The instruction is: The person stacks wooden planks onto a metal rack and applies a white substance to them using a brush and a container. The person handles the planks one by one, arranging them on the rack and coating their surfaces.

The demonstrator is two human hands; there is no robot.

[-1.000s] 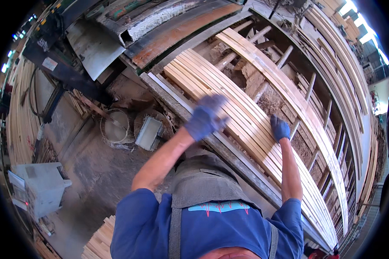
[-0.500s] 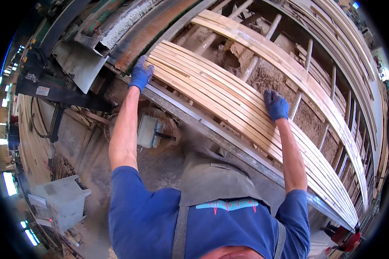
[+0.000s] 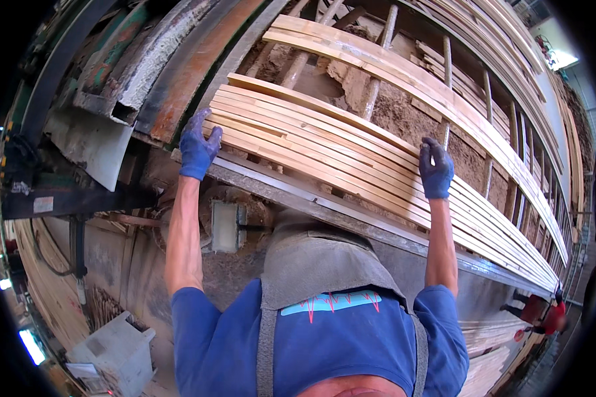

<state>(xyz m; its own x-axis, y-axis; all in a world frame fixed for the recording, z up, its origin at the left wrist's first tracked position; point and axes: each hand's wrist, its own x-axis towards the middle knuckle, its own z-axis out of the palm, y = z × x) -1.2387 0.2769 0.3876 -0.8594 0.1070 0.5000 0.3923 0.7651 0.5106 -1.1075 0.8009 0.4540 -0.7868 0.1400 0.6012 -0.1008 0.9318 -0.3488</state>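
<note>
Long pale wooden strips (image 3: pixel 324 149) lie side by side in a row across a metal frame. My left hand (image 3: pixel 198 147), in a blue work glove, is at their left end, thumb and fingers apart, the fingers against the strip ends. My right hand (image 3: pixel 436 169), gloved alike, is at the far edge of the row, its fingers bent and apart, with a gap showing between thumb and fingers. The farthest strip (image 3: pixel 311 99) stands slightly tilted and apart from the others at its left end. Whether the right fingertips touch it is hard to tell.
Beyond the row, more boards (image 3: pixel 404 63) lie across round metal bars (image 3: pixel 372 99) over heaped sawdust (image 3: pixel 404 116). A metal rail (image 3: pixel 324 202) runs along the near side. Rusty machinery (image 3: pixel 172 86) stands at left, a grey box (image 3: pixel 116 351) lower left. Another person (image 3: pixel 543 317) is at far right.
The farthest strip has come away from the row at its left end and tilted. My right hand has loosened its fingers at the far edge; my left hand stays at the strip ends.
</note>
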